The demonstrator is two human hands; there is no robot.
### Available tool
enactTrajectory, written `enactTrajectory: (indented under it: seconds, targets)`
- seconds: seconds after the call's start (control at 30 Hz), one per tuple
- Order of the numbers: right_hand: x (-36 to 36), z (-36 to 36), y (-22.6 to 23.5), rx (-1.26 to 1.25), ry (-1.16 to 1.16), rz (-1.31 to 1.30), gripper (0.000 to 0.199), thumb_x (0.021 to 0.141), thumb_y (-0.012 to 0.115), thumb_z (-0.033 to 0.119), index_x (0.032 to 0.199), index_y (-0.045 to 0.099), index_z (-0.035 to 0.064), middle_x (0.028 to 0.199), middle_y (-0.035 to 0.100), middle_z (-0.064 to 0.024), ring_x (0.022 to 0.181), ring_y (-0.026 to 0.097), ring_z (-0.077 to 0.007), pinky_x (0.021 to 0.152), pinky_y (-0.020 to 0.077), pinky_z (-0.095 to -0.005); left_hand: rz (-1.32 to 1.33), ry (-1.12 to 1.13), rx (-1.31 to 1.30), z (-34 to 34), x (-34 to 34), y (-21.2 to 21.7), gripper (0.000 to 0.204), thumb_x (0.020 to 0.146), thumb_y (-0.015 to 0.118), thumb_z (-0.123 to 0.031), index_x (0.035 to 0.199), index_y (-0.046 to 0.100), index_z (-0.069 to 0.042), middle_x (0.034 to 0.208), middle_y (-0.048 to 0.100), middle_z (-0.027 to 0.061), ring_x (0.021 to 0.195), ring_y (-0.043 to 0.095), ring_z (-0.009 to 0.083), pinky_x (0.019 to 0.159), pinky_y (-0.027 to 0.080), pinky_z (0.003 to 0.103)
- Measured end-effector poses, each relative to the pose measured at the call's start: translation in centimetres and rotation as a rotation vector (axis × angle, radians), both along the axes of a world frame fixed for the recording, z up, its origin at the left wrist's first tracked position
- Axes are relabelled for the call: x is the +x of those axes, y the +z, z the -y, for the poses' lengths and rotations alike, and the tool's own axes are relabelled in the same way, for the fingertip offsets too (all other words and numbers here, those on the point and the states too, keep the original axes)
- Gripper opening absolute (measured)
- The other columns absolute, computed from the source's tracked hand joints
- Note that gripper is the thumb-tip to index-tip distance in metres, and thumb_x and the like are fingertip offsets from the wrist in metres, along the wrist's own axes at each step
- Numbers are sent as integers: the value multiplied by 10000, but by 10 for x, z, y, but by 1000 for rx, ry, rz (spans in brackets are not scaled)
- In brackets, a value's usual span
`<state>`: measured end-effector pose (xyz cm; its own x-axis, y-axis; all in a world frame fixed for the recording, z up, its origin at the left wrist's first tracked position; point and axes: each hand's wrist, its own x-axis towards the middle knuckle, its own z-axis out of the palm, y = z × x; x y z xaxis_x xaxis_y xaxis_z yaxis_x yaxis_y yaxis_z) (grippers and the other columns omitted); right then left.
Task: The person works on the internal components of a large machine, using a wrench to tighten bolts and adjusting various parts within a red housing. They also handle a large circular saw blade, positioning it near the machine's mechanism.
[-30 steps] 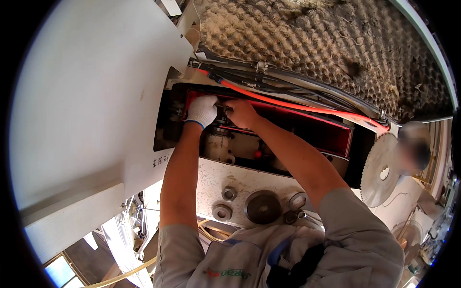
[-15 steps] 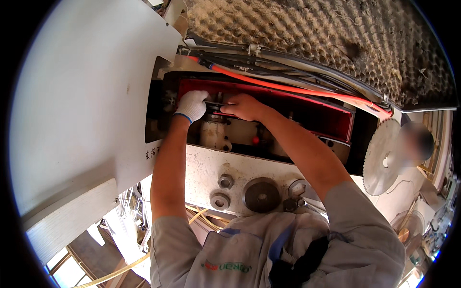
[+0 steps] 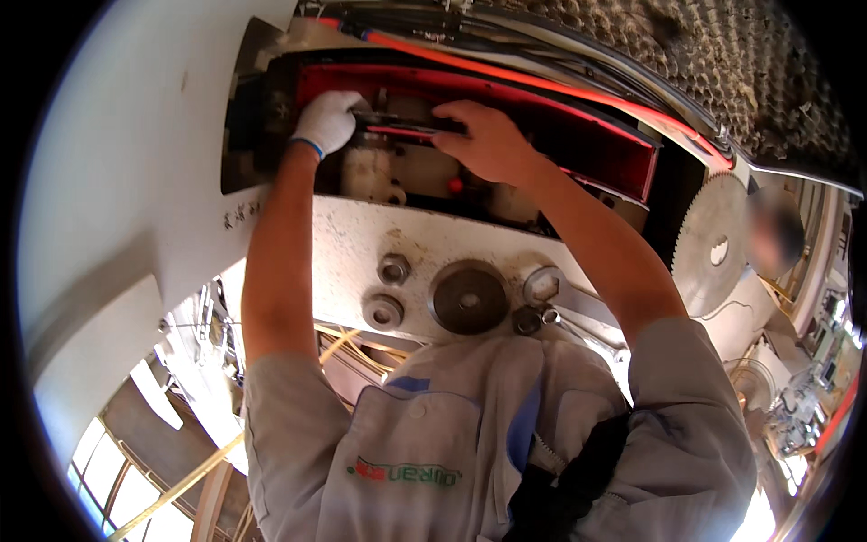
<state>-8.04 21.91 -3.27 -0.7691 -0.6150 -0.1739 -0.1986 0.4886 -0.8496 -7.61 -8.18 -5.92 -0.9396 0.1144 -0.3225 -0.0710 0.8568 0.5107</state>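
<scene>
Now both hands up inside red machine cavity. Left hand, white-gloved, closed around near end of slim dark tool with red stripe. Right hand, bare, fingers curled over far end of same tool; grip from beneath hidden. Long axis of tool: runs straight from left hand to right hand, roughly level, spanning gap between them. Both hands touching it, neither nearer. Below the hands: pale plate with hex nuts and dark round hub. Toothed saw blade well off beyond right hand.
</scene>
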Motion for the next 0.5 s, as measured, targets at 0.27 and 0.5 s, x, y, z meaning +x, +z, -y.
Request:
enactTrajectory:
  seconds: [0.27, 0.5]
  targets:
    - [121, -96, 65, 216, 98, -122, 709, 819, 784, 341, 1418, 523, 66, 1407, 558, -201, 1276, 551, -372, 1082, 432, -463, -106, -15, -38, 6, 1, -7, 253, 808, 561, -57, 996, 731, -60, 1009, 718, 173, 999, 676, 347, 885, 526, 418]
    - [176, -50, 79, 405, 594, -415, 983, 697, 841, 484, 1487, 418, 81, 1561, 335, -207, 1442, 313, -420, 1181, 267, -561, -226, 90, 130, 10, 8, -9, 271, 785, 570, -28, 1011, 716, -58, 1025, 716, 151, 1006, 678, 340, 907, 527, 416]
